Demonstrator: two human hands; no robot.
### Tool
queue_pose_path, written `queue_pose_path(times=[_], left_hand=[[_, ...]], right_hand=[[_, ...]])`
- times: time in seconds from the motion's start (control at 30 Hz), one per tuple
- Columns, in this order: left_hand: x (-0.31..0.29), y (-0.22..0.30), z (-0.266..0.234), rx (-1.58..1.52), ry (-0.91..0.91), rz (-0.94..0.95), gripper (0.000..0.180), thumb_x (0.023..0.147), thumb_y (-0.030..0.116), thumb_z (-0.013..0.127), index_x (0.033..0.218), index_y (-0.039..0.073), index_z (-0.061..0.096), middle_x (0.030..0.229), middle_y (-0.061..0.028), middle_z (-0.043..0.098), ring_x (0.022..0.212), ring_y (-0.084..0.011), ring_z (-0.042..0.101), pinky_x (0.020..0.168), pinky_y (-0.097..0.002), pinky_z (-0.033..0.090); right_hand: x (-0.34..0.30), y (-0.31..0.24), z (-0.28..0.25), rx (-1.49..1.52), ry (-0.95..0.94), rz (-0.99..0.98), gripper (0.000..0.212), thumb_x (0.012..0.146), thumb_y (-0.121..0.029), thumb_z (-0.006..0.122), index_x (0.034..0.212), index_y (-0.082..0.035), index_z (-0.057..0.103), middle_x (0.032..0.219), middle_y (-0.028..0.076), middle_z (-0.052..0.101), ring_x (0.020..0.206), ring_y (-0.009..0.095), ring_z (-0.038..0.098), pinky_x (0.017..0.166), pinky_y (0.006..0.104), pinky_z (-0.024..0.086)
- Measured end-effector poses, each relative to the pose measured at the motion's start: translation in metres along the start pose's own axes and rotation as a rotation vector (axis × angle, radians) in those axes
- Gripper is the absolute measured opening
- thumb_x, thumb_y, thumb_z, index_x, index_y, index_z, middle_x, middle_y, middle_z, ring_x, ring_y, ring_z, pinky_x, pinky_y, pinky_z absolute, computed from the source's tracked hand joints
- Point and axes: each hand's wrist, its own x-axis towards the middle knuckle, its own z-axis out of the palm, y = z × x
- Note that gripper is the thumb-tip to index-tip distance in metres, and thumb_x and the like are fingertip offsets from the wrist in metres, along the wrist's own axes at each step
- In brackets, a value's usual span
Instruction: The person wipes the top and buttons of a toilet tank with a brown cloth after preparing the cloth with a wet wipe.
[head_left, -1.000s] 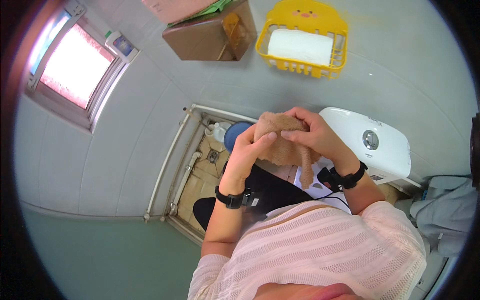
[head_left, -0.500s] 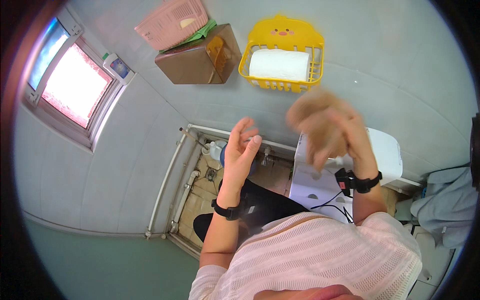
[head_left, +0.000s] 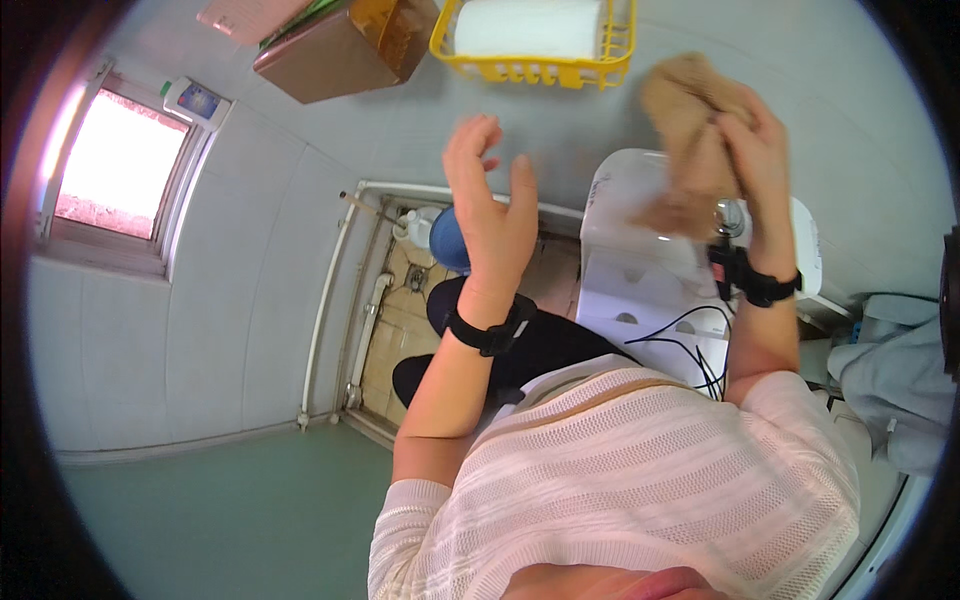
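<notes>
A crumpled brown cloth (head_left: 690, 130) hangs from my right hand (head_left: 757, 150), whose fingers are closed on its upper part; the lower end is smeared by motion. It is in front of a white, rounded box-like fixture (head_left: 625, 195) with a round chrome piece (head_left: 729, 217) on top. My left hand (head_left: 490, 205) is raised and bare, thumb and fingers apart, well to the left of the cloth. Beyond its wrist lies a blue round basin (head_left: 450, 240), partly hidden by the hand.
On the wall above hang a yellow basket (head_left: 535, 70) holding a white paper roll (head_left: 527, 28) and a brown box (head_left: 335, 50). A white bottle (head_left: 197, 104) stands on the window ledge. Black cables (head_left: 690, 345) hang near my right forearm; grey fabric (head_left: 900, 370) is at far right.
My right hand has moved up and to the right with the cloth. The left hand has risen and spread more. The view has tilted down, so the wall things sit higher.
</notes>
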Motion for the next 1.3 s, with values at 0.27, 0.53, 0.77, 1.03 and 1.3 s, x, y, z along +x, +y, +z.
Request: queue_pose_path(times=[0.27, 0.53, 0.77, 1.03, 1.3], left_hand=[[-0.072, -0.038, 0.039, -0.323, -0.436, -0.51, 0.054, 0.096, 0.029, 0.055, 0.138, -0.002, 0.041, 0.132, -0.0219, 0.051, 0.123, -0.03, 0.049, 0.099, -0.0359, 0.041], [-0.087, -0.041, 0.045, -0.687, -0.36, -0.642, 0.051, 0.104, 0.032, 0.031, 0.138, -0.006, 0.038, 0.137, -0.0129, 0.047, 0.126, -0.0195, 0.043, 0.105, -0.0315, 0.034], [-0.082, -0.018, 0.047, -0.558, -0.477, -0.546, 0.056, 0.099, 0.03, 0.052, 0.14, -0.004, 0.037, 0.133, -0.0125, 0.05, 0.12, -0.0169, 0.047, 0.1, -0.0299, 0.037], [-0.084, -0.032, 0.054, -0.357, -0.495, -0.573, 0.057, 0.095, 0.028, 0.057, 0.14, -0.001, 0.037, 0.128, -0.0152, 0.054, 0.112, -0.0188, 0.053, 0.095, -0.0297, 0.041], [-0.077, -0.014, 0.049, -0.27, -0.444, -0.368, 0.059, 0.093, 0.016, 0.057, 0.145, 0.004, 0.031, 0.139, -0.0194, 0.043, 0.124, -0.0276, 0.046, 0.098, -0.033, 0.04]], right_hand=[[-0.058, 0.035, -0.01, -1.011, -0.08, -0.599, 0.042, 0.077, -0.01, 0.059, 0.118, -0.013, 0.063, 0.118, 0.013, 0.063, 0.109, 0.028, 0.059, 0.089, 0.0388, 0.048], [-0.11, 0.0, 0.094, -0.791, -0.16, -0.628, 0.031, 0.081, -0.015, 0.056, 0.111, -0.014, 0.063, 0.127, 0.009, 0.056, 0.12, 0.029, 0.049, 0.097, 0.0468, 0.034], [-0.088, 0.02, -0.013, -0.913, -0.183, -0.443, 0.041, 0.073, -0.001, 0.055, 0.109, -0.017, 0.065, 0.125, 0.009, 0.058, 0.116, 0.03, 0.052, 0.093, 0.0464, 0.04], [-0.088, 0.054, -0.151, -1.075, 0.172, 0.219, 0.041, 0.081, -0.004, 0.049, 0.119, -0.014, 0.061, 0.127, 0.01, 0.057, 0.115, 0.029, 0.054, 0.09, 0.0462, 0.046], [-0.163, 0.006, -0.066, -0.959, -0.028, -0.205, 0.049, 0.069, 0.006, 0.055, 0.113, -0.013, 0.063, 0.126, 0.009, 0.054, 0.113, 0.034, 0.05, 0.092, 0.0434, 0.042]])
